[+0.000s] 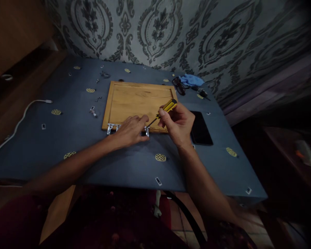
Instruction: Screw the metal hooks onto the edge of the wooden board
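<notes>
A framed wooden panel (142,98) lies flat on the table with metal fittings along its near edge. One metal fitting (110,128) shows at the panel's near left corner. My left hand (131,130) rests over the near edge, its thumb and fingers pressed around another metal fitting (147,131). My right hand (180,124) grips a yellow and black screwdriver (168,105) between thumb and fingers. The screwdriver slants down to the left, its tip at the fitting beside my left fingers. Whether the tip sits in a screw is too small to tell.
A black tablet-like device (201,128) lies right of the panel. Behind it are sunglasses (179,86), a blue cloth (191,80) and keys (202,92). Small metal parts (93,112) lie left of the panel. A white cable (24,116) crosses the left side of the blue table (134,166).
</notes>
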Available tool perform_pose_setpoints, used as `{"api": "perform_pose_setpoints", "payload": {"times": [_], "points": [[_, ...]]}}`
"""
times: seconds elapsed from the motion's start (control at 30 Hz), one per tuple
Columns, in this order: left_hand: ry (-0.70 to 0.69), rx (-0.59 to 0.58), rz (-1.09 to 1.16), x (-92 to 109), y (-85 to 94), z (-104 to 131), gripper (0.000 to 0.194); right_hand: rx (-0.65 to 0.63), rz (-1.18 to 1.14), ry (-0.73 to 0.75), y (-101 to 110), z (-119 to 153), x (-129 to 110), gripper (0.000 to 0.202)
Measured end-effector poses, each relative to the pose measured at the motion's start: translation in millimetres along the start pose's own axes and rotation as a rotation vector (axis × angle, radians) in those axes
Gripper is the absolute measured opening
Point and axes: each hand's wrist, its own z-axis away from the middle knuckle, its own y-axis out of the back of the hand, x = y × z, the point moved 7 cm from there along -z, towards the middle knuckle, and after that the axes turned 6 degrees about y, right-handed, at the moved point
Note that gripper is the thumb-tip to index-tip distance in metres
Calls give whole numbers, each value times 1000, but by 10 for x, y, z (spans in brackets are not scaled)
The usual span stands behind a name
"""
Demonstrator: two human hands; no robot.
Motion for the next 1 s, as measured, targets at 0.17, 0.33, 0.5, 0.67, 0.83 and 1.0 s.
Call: {"api": "perform_pose_setpoints", "payload": {"times": [0.17,0.33,0.5,0.67,0.83,1.0], "points": [[11,-6,-2,-9,-7,-3,56,-13,17,-1,-18,8,-19,36],[13,-10,2,-8,-7,-2,56,-27,14,-20,-47,18,-42,38],[11,-10,-1,1,1,4,55,-50,-2,-24,-61,28,-49,33],[-2,-4,-5,4,0,5,54,-55,15,-43,-56,26,-21,39],[-5,4,-12,0,0,2,54,-40,7,-59,-56,14,-3,38],[-4,5,-21,1,-2,0,56,-62,-27,-60,-51,-14,1,39]]}}
